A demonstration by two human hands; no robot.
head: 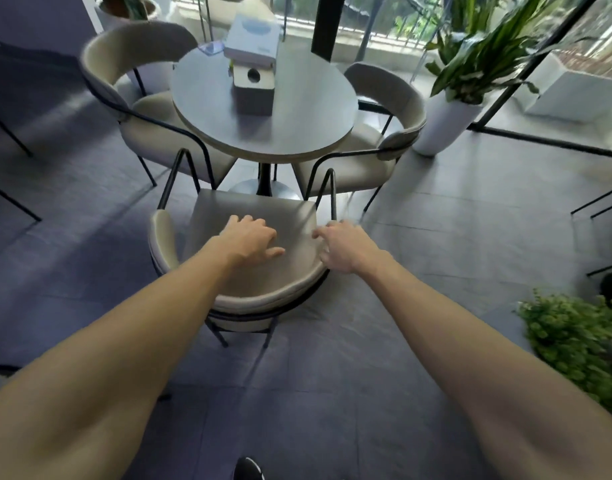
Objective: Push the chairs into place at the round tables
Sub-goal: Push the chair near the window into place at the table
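Two hands are on my nearest chair [249, 216], at six o'clock of the round table [263, 109]: left hand [250, 239] spread flat, right hand [342, 245] curled around the backrest. Its seat sits outside the tabletop; next, I'd push steadily toward twelve.

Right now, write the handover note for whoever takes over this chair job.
Left hand: open, over the seat of the near beige cushioned chair.
Right hand: fingers curled at that chair's right backrest edge; grip unclear.
Round grey table: two matching chairs, left and right, already tucked in.
Left: push the near chair under the table.
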